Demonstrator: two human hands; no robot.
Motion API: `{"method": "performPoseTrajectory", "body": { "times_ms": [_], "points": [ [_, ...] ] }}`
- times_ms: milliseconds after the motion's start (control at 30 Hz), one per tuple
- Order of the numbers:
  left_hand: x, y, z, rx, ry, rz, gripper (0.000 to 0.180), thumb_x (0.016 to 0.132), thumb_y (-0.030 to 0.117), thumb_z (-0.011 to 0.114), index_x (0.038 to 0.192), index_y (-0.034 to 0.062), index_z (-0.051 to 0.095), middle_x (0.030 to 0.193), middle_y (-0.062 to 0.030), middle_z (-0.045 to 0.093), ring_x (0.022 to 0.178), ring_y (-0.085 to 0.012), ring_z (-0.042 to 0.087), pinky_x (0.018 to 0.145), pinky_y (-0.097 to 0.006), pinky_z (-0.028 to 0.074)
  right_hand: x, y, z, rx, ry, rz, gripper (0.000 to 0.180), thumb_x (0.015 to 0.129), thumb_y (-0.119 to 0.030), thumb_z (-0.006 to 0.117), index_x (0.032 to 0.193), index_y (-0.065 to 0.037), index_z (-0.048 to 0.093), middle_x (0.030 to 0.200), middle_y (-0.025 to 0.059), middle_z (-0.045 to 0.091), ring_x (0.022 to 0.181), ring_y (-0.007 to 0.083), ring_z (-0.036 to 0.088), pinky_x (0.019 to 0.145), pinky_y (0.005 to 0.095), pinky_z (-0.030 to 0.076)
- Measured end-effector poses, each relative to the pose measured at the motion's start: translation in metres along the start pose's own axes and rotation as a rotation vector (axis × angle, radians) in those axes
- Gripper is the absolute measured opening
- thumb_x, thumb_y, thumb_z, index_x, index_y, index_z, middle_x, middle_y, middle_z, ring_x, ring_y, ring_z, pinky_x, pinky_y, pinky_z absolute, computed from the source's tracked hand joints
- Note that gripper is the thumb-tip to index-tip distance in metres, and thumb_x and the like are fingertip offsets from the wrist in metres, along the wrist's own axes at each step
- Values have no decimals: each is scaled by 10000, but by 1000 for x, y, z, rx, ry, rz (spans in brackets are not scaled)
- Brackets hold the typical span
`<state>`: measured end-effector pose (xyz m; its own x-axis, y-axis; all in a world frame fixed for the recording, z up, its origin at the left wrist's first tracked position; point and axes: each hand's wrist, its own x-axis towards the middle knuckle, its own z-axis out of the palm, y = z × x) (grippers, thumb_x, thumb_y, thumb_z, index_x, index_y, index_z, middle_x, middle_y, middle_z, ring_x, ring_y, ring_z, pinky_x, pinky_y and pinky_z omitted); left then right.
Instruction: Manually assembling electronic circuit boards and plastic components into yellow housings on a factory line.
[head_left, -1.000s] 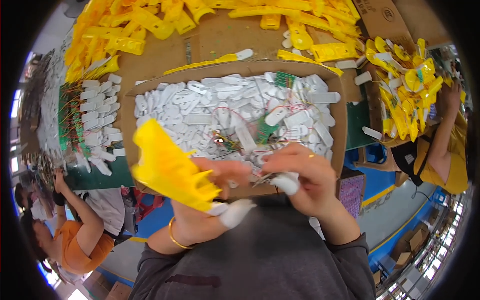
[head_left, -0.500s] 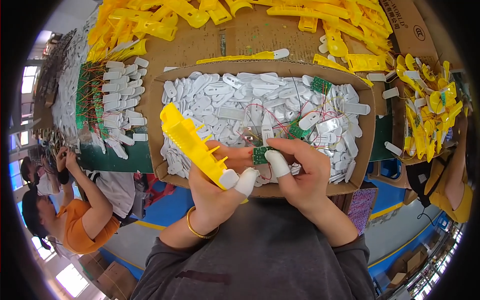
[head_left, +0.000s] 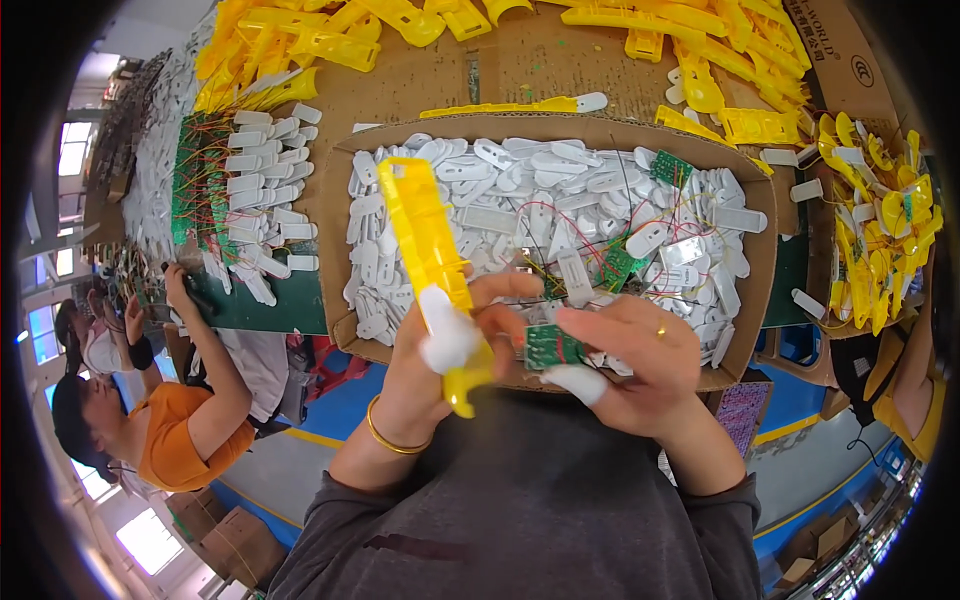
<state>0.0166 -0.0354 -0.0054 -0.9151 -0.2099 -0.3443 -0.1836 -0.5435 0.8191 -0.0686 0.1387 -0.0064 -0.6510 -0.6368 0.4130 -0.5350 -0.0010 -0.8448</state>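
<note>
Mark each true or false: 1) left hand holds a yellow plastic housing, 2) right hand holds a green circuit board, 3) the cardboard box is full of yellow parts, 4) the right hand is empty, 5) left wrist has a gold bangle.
1) True: the left hand grips the yellow plastic housing.
2) True: the right hand pinches the green circuit board.
3) False: the cardboard box holds white plastic pieces and wired boards.
4) False: it holds the board.
5) True: gold bangle.

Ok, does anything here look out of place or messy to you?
Mostly tidy heaps. One yellow piece with a white tip lies alone on the cardboard behind the box of white parts, apart from the yellow pile. Red wires trail loosely over the white parts. Nothing looks damaged.
</note>
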Motion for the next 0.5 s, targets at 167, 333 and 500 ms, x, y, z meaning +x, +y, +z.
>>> {"method": "performPoseTrajectory", "body": {
  "times_ms": [167, 333, 500],
  "points": [
    [11, -28, -9, -637, -215, -156, 637, 873, 581, 421, 1208, 39, 431, 1157, -83, 507, 1010, -181, 531, 824, -333, 470, 6, -2, 21, 59, 56, 11, 412, 616, -81, 797, 993, -20, 642, 728, 53, 617, 599, 170, 563, 517, 254, 436],
    [-6, -17, 9, -186, -50, -142, 719, 858, 636, 364, 1251, 38, 429, 1127, -73, 535, 1028, -182, 542, 875, -334, 450, 8, 3, 30, -72, 94, -34, 410, 584, -36, 776, 973, -31, 646, 673, 33, 543, 570, 171, 534, 494, 266, 422],
    [-5, -28, 5, -216, -13, -131, 655, 896, 584, 352, 1244, 35, 432, 1141, -79, 535, 1025, -191, 552, 865, -330, 457, 16, 7, 20, -80, -45, -90, 405, 556, 9, 740, 947, -32, 645, 684, 40, 542, 563, 190, 531, 484, 287, 430]
  ]
}}
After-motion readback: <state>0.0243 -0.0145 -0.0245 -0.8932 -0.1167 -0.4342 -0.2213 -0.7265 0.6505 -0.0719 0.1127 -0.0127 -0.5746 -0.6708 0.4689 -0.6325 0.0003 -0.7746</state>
